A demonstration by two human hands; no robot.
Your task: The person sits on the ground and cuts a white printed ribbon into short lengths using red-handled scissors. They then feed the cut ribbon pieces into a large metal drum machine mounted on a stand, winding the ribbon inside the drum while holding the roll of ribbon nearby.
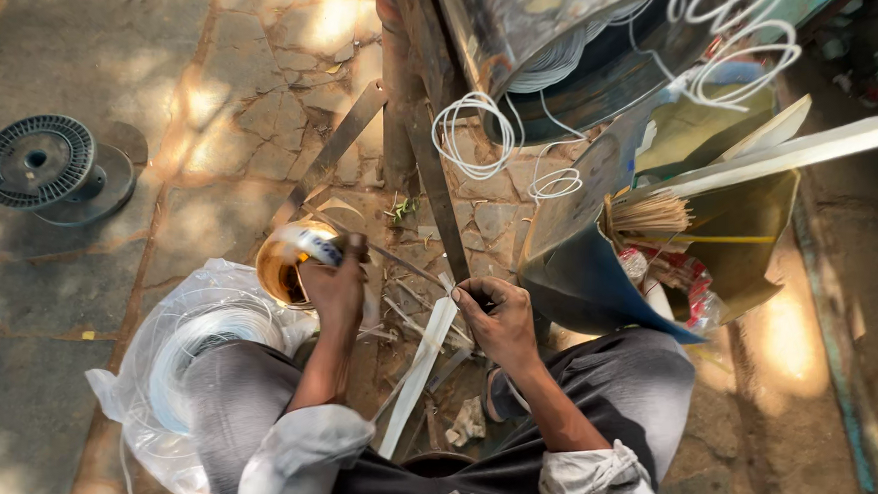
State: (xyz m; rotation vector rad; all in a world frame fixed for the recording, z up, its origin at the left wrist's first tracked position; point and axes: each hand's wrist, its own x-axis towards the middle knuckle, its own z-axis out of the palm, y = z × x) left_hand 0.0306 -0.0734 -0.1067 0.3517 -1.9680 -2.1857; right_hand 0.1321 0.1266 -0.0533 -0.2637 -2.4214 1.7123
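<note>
White strip (423, 361), long and flat, is held at its upper end by the right hand (500, 320), whose fingers are pinched narrowly around it; its long axis runs down and slightly leftward from that grip toward the person's lap. The left hand (335, 287) is closed around a tool handle (311, 242), held over a shiny round metal tin (283, 264); it lies just left of the strip, apart from it. Beside the left knee a clear plastic bag (168, 353) holding coiled white cord is seen. To the right, a blue curved sheet (582, 285) and a red-printed packet (692, 285) are placed. Farther off, white wire loops (475, 134) hang from a metal drum (569, 53), and 1 black spool (38, 161) rests on the stone paving (99, 49).
</note>
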